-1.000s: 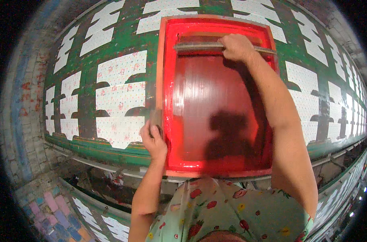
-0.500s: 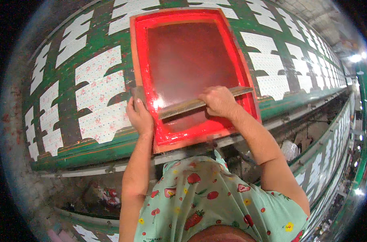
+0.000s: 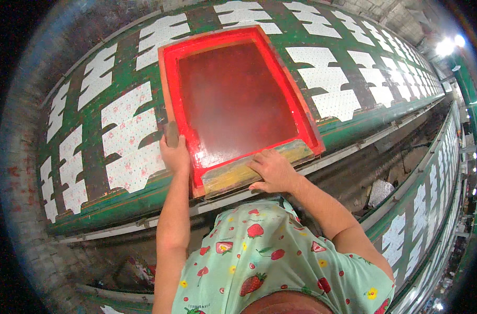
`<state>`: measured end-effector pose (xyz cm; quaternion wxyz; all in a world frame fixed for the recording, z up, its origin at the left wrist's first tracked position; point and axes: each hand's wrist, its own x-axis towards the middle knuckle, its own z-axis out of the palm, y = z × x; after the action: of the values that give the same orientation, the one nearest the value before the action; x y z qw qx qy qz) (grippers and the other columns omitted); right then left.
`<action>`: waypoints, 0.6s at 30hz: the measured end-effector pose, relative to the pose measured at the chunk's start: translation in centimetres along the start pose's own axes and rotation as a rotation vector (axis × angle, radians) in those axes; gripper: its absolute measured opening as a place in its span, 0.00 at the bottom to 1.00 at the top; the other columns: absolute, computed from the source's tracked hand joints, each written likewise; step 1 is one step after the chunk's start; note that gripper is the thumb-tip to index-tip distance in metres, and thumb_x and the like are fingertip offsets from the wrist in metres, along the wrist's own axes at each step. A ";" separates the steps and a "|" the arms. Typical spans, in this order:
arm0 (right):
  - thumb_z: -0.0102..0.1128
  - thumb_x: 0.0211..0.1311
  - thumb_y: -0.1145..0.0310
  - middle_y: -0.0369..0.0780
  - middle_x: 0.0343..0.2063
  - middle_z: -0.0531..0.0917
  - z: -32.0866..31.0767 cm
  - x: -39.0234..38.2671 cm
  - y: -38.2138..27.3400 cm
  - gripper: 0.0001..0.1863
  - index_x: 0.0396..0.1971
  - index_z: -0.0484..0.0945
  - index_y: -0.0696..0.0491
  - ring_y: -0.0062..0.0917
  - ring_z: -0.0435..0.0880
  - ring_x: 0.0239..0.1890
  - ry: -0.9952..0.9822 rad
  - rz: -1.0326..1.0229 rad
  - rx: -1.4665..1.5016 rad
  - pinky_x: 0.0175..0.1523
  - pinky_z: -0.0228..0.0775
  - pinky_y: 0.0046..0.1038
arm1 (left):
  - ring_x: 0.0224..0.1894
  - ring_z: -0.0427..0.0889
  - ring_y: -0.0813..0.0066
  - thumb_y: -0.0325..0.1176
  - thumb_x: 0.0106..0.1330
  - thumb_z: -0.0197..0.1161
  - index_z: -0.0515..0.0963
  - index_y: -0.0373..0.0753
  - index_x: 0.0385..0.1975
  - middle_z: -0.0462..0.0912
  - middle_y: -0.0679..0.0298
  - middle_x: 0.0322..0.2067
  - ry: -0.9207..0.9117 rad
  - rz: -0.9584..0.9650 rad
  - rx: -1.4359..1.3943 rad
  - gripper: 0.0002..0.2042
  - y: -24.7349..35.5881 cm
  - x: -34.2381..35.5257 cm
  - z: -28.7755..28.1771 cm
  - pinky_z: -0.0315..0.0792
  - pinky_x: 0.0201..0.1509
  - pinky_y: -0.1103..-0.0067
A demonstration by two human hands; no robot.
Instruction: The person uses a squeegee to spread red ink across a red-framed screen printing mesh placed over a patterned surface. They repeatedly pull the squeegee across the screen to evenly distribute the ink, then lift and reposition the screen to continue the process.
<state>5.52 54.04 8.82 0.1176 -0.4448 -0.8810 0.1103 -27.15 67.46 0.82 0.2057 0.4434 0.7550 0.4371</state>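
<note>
The red screen-printing frame [image 3: 233,99] lies flat on the long green printing table [image 3: 118,78], its long axis running near to far. The left hand [image 3: 174,152] grips its near-left edge. The right hand [image 3: 272,170] presses, fingers closed, on the wooden squeegee [image 3: 249,167] lying left-to-right across the near end.

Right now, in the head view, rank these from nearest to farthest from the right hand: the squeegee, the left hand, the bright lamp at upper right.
1. Squeegee: under the right hand, at the frame's near edge.
2. Left hand: on the frame's left side.
3. Bright lamp: far off, upper right.
</note>
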 end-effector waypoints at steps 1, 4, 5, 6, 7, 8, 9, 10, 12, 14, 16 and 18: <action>0.81 0.56 0.39 0.46 0.53 0.87 -0.1 -0.5 0.2 0.38 0.57 0.86 0.53 0.44 0.85 0.59 0.039 -0.012 0.025 0.65 0.76 0.47 | 0.67 0.85 0.47 0.41 0.67 0.81 0.77 0.30 0.70 0.85 0.42 0.64 0.003 -0.006 0.014 0.35 0.0 0.0 0.0 0.76 0.72 0.59; 0.79 0.58 0.41 0.47 0.52 0.88 -0.7 -2.2 1.7 0.35 0.56 0.87 0.54 0.46 0.86 0.59 0.062 -0.090 0.100 0.67 0.76 0.49 | 0.59 0.90 0.48 0.40 0.64 0.83 0.82 0.31 0.64 0.90 0.44 0.56 0.030 0.010 0.059 0.31 -0.2 0.1 0.1 0.81 0.65 0.59; 0.79 0.59 0.42 0.48 0.52 0.88 -1.1 -2.8 2.4 0.34 0.55 0.87 0.54 0.46 0.86 0.59 0.062 -0.114 0.153 0.68 0.76 0.49 | 0.56 0.92 0.48 0.39 0.63 0.84 0.84 0.32 0.62 0.92 0.45 0.53 0.043 0.021 0.078 0.30 -0.3 0.1 0.2 0.82 0.62 0.59; 0.79 0.62 0.46 0.48 0.51 0.90 -1.6 -3.7 3.2 0.28 0.51 0.89 0.54 0.47 0.87 0.59 0.115 -0.134 0.207 0.68 0.77 0.49 | 0.49 0.93 0.48 0.39 0.62 0.85 0.87 0.31 0.55 0.93 0.46 0.46 0.104 0.059 0.067 0.25 -0.5 -0.1 0.4 0.83 0.57 0.60; 0.79 0.62 0.48 0.47 0.51 0.90 -2.1 -4.7 4.3 0.27 0.50 0.89 0.54 0.46 0.87 0.59 0.148 -0.108 0.209 0.67 0.77 0.49 | 0.47 0.93 0.49 0.39 0.62 0.85 0.87 0.31 0.53 0.94 0.48 0.45 0.101 0.036 0.066 0.24 -0.8 0.0 0.6 0.84 0.55 0.60; 0.79 0.63 0.49 0.47 0.52 0.90 -2.7 -6.1 5.5 0.25 0.49 0.90 0.54 0.46 0.87 0.59 0.185 -0.082 0.222 0.67 0.78 0.48 | 0.45 0.93 0.50 0.38 0.62 0.85 0.87 0.32 0.52 0.94 0.49 0.43 0.093 0.031 0.067 0.23 -1.0 0.4 0.4 0.84 0.54 0.61; 0.79 0.63 0.51 0.46 0.52 0.90 -3.3 -7.5 6.9 0.23 0.48 0.90 0.54 0.46 0.88 0.58 0.220 -0.054 0.251 0.67 0.78 0.47 | 0.44 0.94 0.52 0.38 0.62 0.85 0.88 0.32 0.50 0.94 0.50 0.41 0.073 -0.017 0.070 0.22 -1.2 0.5 0.6 0.84 0.53 0.61; 0.80 0.62 0.59 0.44 0.52 0.91 -3.8 -9.1 8.4 0.19 0.49 0.91 0.52 0.45 0.88 0.58 0.261 0.007 0.255 0.66 0.80 0.46 | 0.41 0.93 0.56 0.38 0.62 0.85 0.88 0.32 0.46 0.95 0.53 0.39 0.078 -0.002 0.027 0.19 -1.4 0.5 0.7 0.83 0.50 0.62; 0.80 0.62 0.62 0.44 0.53 0.91 -4.4 -11.6 11.6 0.18 0.50 0.91 0.52 0.45 0.87 0.59 0.357 0.122 0.227 0.67 0.80 0.46 | 0.38 0.90 0.65 0.38 0.63 0.85 0.88 0.33 0.45 0.94 0.58 0.38 0.084 -0.041 0.055 0.18 -1.6 0.6 0.7 0.82 0.48 0.66; 0.79 0.61 0.67 0.45 0.55 0.90 -4.8 -13.2 15.0 0.18 0.52 0.91 0.53 0.45 0.87 0.59 0.435 0.238 0.218 0.67 0.80 0.47 | 0.35 0.87 0.69 0.38 0.64 0.85 0.88 0.33 0.42 0.93 0.59 0.36 0.059 -0.070 -0.008 0.17 -1.3 0.8 0.8 0.81 0.46 0.67; 0.78 0.60 0.73 0.46 0.58 0.90 -4.6 -14.4 17.2 0.20 0.54 0.90 0.54 0.46 0.87 0.60 0.482 0.375 0.242 0.67 0.80 0.48 | 0.38 0.91 0.66 0.37 0.63 0.85 0.90 0.33 0.44 0.95 0.57 0.39 0.092 -0.082 0.142 0.17 -0.8 1.0 0.8 0.82 0.48 0.65; 0.77 0.61 0.74 0.48 0.58 0.89 -3.9 -14.3 18.9 0.22 0.57 0.89 0.55 0.48 0.86 0.61 0.470 0.466 0.241 0.68 0.79 0.48 | 0.38 0.91 0.66 0.36 0.63 0.84 0.90 0.33 0.44 0.95 0.59 0.39 0.099 -0.111 0.106 0.16 -0.5 0.9 0.9 0.82 0.48 0.65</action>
<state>29.30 53.74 5.36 0.3404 -0.6301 -0.6853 0.1322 -27.18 68.53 0.02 0.1683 0.3889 0.8098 0.4058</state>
